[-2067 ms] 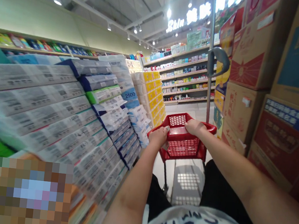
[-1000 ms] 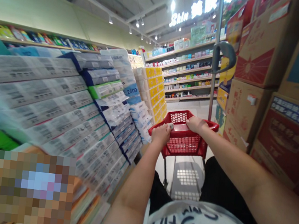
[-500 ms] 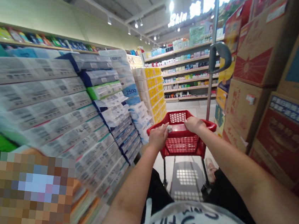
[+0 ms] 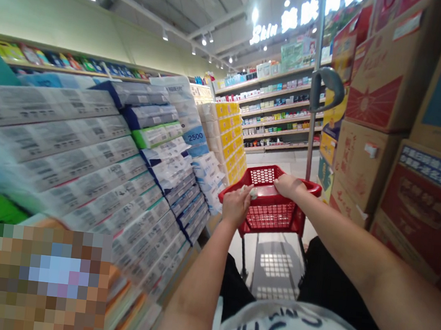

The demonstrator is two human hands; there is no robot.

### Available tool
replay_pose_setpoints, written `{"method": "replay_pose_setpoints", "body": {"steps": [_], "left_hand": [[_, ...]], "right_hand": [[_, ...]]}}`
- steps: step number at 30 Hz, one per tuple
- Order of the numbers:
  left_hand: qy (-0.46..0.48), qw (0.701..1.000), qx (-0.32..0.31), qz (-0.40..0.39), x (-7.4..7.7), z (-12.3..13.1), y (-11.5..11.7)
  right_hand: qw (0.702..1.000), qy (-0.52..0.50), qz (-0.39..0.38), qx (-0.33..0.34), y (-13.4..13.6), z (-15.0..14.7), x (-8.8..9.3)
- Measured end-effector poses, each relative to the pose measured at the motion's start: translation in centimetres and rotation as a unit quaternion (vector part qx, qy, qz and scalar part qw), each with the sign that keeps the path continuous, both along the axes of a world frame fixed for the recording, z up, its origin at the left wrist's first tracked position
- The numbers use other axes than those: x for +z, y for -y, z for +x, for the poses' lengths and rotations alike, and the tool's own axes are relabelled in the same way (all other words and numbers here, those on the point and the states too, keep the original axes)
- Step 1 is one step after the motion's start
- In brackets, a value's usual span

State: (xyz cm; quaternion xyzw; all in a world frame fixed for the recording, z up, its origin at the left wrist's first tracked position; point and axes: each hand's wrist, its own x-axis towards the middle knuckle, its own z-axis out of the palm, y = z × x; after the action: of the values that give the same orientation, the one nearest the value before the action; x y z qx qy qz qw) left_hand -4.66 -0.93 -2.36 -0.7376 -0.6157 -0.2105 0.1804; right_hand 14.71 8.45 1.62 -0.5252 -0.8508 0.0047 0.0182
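A red shopping cart [image 4: 270, 216] stands in front of my body, with grey lower framing and dark legs below its basket. My left hand [image 4: 237, 204] is closed on the left part of the red handle, and a small whitish thing [image 4: 250, 191] shows at its thumb side. Farther right on the same handle, my right hand [image 4: 289, 186] is wrapped round the bar. The part of the basket that shows through its holes holds nothing I can make out. A tall metal pole [image 4: 310, 143] with a grey loop handle [image 4: 326, 89] rises behind the cart's right side.
Stacked paper packs [image 4: 87, 156] line the left side, with yellow-and-white packs [image 4: 233, 140] farther along. Cardboard boxes [image 4: 366, 164] are piled high on the right. Shelves of small goods [image 4: 281, 108] stand across the far end. The lower left corner is pixelated.
The view has shifted slightly, so the cart and both hands sit a little lower and farther right. My right shoe, seen before beside the cart, is now mostly hidden. Both hands keep their hold.
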Motion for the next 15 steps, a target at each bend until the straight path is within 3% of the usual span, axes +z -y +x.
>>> {"method": "replay_pose_setpoints", "body": {"steps": [3, 7, 10, 15], "left_hand": [[0.014, 1.000, 0.008, -0.016, 0.4, 0.0, 0.0], [0.021, 0.989, 0.095, -0.107, 2.0, 0.8, -1.3], [0.017, 0.980, 0.126, -0.154, 2.5, 1.2, -2.1], [0.017, 0.994, 0.078, -0.080, 1.5, 0.9, -1.6]], "right_hand": [[1.000, 0.012, 0.020, -0.009, 0.2, -0.2, 0.1], [0.999, 0.028, 0.021, 0.001, 0.5, -0.4, 0.3], [1.000, 0.018, 0.017, 0.001, 0.7, -0.3, 0.4], [0.998, -0.027, -0.012, -0.051, 0.6, 0.0, 0.2]]}}
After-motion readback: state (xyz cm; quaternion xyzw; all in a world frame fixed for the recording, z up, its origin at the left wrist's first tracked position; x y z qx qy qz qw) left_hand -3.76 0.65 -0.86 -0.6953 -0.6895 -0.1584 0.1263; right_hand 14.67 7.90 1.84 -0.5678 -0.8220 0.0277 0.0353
